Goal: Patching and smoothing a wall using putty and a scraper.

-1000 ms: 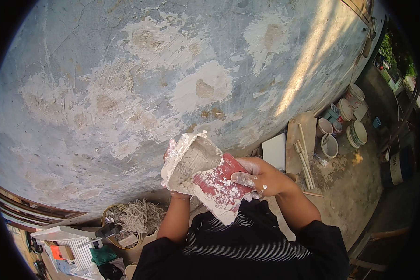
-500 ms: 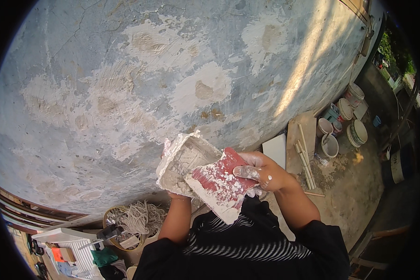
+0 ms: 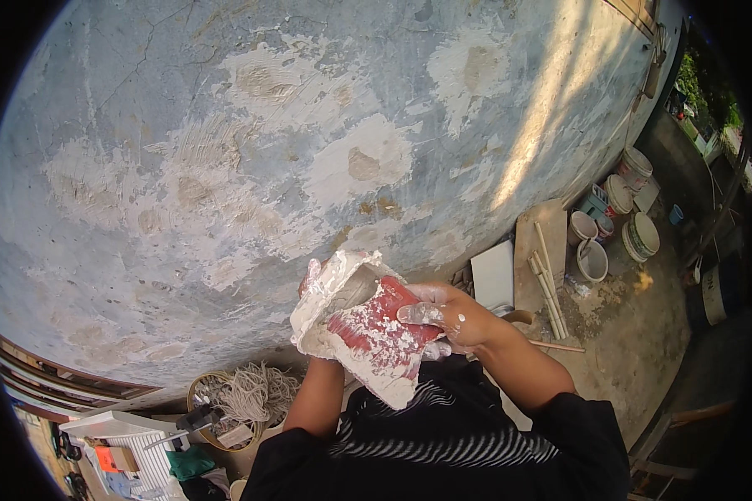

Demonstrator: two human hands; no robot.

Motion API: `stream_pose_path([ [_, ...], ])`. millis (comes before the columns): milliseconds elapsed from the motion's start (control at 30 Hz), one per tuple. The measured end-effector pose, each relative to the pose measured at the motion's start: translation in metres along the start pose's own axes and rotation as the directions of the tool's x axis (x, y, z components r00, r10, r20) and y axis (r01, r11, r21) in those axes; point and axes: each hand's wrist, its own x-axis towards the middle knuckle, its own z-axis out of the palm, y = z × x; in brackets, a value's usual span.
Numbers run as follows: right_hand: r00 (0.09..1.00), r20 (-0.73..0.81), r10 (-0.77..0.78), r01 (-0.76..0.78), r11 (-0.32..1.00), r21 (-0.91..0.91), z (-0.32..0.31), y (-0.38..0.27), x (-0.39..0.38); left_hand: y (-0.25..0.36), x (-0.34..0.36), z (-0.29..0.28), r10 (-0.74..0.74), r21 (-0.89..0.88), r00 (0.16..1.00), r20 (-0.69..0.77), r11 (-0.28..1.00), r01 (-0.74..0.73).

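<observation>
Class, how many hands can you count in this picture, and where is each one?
2: the left hand is around the paste-caked container, mostly hidden by it; the right hand grips the red scraper to its right.

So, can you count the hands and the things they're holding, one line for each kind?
Left hand and right hand, bare, smudged white: 2
Flat red scraper smeared with white paste: 1
Open squarish tub caked in white paste: 1
Total: 4
</observation>
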Motion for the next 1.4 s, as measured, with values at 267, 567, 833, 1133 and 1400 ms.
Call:
stream_pose_path([
  [267,0.995,-0.092,0.04,-0.019,0.976,0.216,0.005,0.01,-0.002,-0.001,0.001,0.001,0.147,0.465,0.984,-0.102,0.881,-0.083],
  [567,0.992,-0.044,0.118,-0.111,0.986,0.125,0.0,0.028,0.004,-0.001,-0.004,0.006,-0.066,-0.029,0.983,-0.174,0.998,0.062],
  [833,0.996,-0.024,0.09,-0.087,0.991,0.104,0.004,0.026,0.006,0.004,-0.006,0.007,-0.139,0.016,0.986,-0.089,0.99,0.141],
  [1133,0.991,-0.061,0.117,-0.111,0.99,0.091,0.004,0.026,0.011,-0.004,-0.005,-0.002,-0.047,0.065,0.991,-0.126,0.996,0.056],
  [1400,0.996,-0.044,0.082,-0.076,0.99,0.117,-0.001,0.031,0.013,-0.009,0.008,-0.002,-0.132,-0.027,0.95,-0.284,0.991,0.13],
])
